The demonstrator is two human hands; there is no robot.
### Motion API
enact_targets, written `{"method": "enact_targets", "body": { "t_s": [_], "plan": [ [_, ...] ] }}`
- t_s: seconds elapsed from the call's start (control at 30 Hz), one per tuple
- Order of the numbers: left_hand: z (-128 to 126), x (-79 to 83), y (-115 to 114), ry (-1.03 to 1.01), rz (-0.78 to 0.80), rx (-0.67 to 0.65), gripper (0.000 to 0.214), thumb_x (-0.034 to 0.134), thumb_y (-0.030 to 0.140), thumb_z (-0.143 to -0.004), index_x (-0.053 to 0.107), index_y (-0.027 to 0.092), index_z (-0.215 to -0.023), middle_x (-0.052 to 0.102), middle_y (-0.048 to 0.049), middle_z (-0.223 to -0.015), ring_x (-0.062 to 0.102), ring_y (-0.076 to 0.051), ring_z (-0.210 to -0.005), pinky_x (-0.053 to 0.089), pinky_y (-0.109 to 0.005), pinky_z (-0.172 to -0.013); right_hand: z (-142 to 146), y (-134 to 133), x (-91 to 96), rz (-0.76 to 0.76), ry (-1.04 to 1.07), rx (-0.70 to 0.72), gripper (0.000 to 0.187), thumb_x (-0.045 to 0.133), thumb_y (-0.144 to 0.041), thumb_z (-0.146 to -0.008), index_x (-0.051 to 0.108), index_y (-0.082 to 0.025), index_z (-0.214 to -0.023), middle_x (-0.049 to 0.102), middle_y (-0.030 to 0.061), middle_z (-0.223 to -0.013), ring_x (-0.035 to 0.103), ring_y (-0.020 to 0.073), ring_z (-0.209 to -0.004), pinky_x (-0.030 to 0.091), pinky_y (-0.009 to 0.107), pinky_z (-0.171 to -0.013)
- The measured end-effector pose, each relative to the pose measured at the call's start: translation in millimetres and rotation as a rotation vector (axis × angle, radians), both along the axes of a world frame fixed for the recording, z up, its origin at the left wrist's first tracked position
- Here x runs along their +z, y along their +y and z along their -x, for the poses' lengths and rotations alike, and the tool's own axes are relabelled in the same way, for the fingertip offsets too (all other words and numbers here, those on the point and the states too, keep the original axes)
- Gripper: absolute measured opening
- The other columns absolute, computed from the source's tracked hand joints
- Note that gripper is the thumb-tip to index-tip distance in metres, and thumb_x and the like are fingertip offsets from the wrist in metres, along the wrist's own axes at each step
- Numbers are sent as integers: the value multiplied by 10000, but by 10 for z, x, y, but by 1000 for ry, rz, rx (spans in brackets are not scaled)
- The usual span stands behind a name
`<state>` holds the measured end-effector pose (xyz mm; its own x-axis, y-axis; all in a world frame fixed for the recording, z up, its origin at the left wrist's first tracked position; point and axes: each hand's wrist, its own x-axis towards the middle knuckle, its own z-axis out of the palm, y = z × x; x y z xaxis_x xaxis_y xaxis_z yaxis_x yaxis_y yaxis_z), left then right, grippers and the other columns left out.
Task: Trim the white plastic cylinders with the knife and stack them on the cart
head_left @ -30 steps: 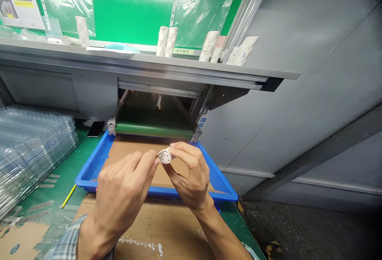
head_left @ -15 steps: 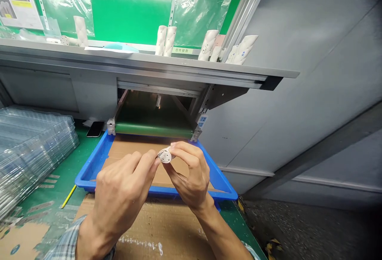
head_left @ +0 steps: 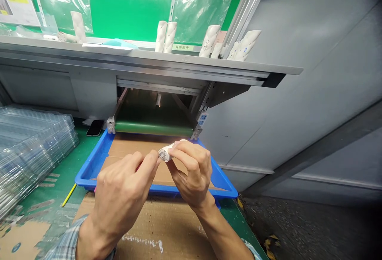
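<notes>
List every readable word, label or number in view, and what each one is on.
"首件报告" on the pale green label at the back of the shelf.
Poster, upper left: yellow strip and small print, too small to read.
Blue tags on the bracket post: too blurred.
Blue round mark on the cardboard: unreadable.

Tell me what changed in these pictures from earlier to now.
The white cylindrical part has turned: its round end, which faced up, now points toward the left hand, with its body running under the right hand. Neither hand let go. The blue tray stayed as it was.
</notes>
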<state>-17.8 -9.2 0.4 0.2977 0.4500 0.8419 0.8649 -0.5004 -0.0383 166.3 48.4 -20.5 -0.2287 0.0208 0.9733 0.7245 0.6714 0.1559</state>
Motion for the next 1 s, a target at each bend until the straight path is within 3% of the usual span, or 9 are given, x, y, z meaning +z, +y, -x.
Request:
{"method": "enact_targets", "body": {
  "t_s": [0.43, 0.7, 0.9, 1.0],
  "plan": [
    [17, -10, -16, 49, -10, 77, 163, 565, 130, -1061, 690, 228, -1097, 669, 11, -771, 598, -177, -657, 288, -361, -609, 9, -14, -21, 14, 4, 8, 402, 782, -67, -924, 611, -265, -1229, 747, 30, -1008, 754, 216, -955, 566, 369, -827],
    [9, 6, -11, 49, -38, 99, 117, 614, 170, -1059, 692, 213, -1135, 693, -4, -820, 598, -196, -689, 291, -373, -622, 22, -32, -5, 82, 18, 72, 403, 803, -81, -918, 610, -243, -1232, 736, 57, -1034, 750, 223, -951, 629, 372, -814],
    [24, 40, 8, 16, -89, 58, 129, 630, 254, -1075, 677, 191, -1178, 711, -13, -826, 587, -201, -691, 347, -368, -658, 30, -48, 9, 167, 65, 168, 386, 801, -69, -910, 622, -198, -1226, 737, 89, -1065, 736, 222, -971, 647, 369, -814],
    [49, 50, 29, -67, -41, -42, 153, 623, 251, -1080, 669, 188, -1211, 730, -21, -879, 630, -188, -742, 404, -341, -703, 29, -60, 24, 204, 87, 207, 381, 799, -82, -918, 622, -186, -1239, 737, 100, -1086, 731, 226, -996, 654, 373, -835]
  ]
}}
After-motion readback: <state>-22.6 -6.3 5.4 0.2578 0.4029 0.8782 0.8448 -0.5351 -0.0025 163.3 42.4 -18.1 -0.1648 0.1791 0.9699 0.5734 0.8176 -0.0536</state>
